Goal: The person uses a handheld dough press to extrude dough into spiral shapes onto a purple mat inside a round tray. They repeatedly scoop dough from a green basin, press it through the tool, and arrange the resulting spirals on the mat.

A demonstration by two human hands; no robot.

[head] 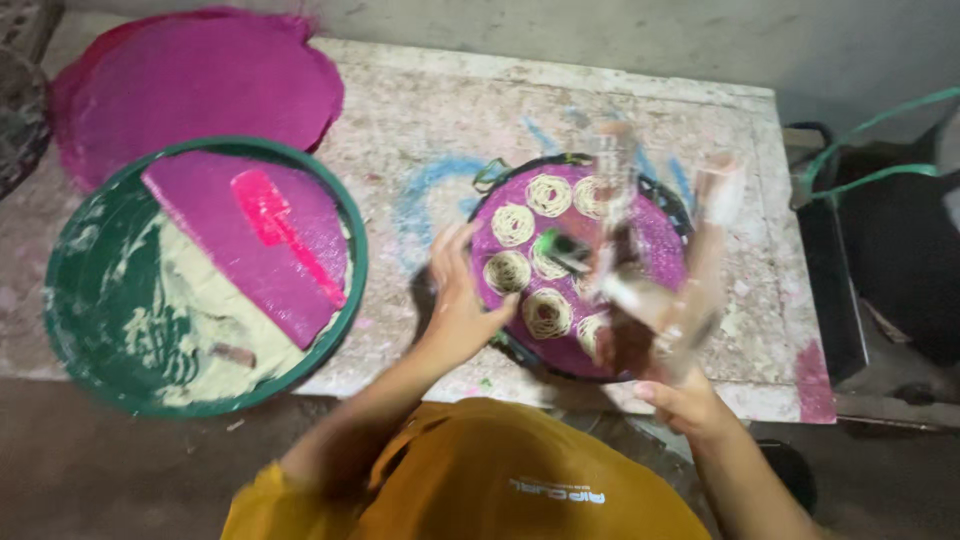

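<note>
Fingers of the left hand (462, 292) were spread loosely and rested against the nine o'clock rim of a round tray (672, 262) lined with magenta cloth, the thumb pointing toward the coils on it. Several pale spiral coils of dough (513, 224) lay in a ring on that cloth, just at three o'clock from the left fingertips, with a small green and black object (563, 248) among them near the tray's middle. At five o'clock of the tray, the right hand (685, 402) gripped the lower end of a press-like tool (650, 290); the tool was smeared by motion blur into a translucent streak rising toward twelve o'clock over the tray's right half, so I could not tell how those fingers wrapped it, only that they were closed on it. The tray sat on a worn, paint-stained desk (420, 120). Well apart at nine o'clock stood a large green basin (352, 262) holding pale dough, a folded magenta cloth (235, 240) and a pink spatula (280, 225) lying on that cloth. Beyond the basin at eleven o'clock a second magenta cloth (200, 80) was spread flat on the desk. At six o'clock the person's yellow sleeve and shirt (500, 470) filled the bottom of the view.
</note>
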